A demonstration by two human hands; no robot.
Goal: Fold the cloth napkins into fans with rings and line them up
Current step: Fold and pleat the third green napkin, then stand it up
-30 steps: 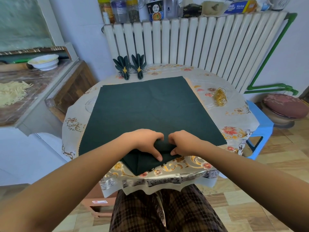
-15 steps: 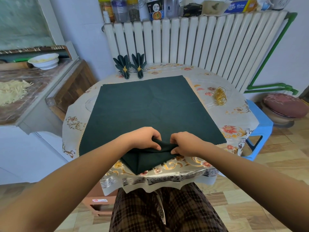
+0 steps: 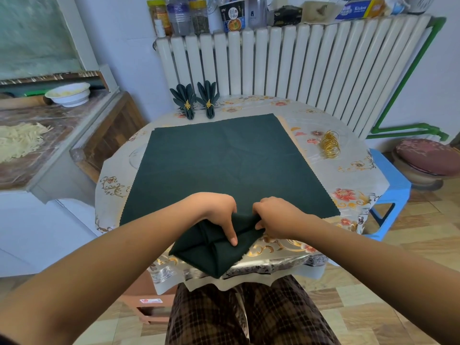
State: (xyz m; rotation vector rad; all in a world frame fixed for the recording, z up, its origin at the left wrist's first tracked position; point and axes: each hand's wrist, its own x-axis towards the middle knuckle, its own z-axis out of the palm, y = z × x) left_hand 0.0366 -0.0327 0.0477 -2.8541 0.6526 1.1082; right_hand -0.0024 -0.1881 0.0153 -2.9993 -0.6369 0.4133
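At the near edge of the surface (image 3: 353, 170), the left hand (image 3: 219, 212) presses pleats of the napkin (image 3: 224, 165) flat while the right hand (image 3: 273, 217) pinches a fold. The overhanging corner could drag loose pleats open if either grip slackens.

A dark green napkin (image 3: 231, 160) lies spread flat over most of the worktop (image 3: 353, 170), its near corner hanging over the near edge. The left hand (image 3: 219, 212) presses fingers down on gathered folds at that near edge, while the right hand (image 3: 276, 217) pinches the cloth just beside it. At the far edge stand two finished fan napkins (image 3: 195, 99), side by side, each with a gold ring. A pile of gold rings (image 3: 330, 144) sits near the worktop's right edge.
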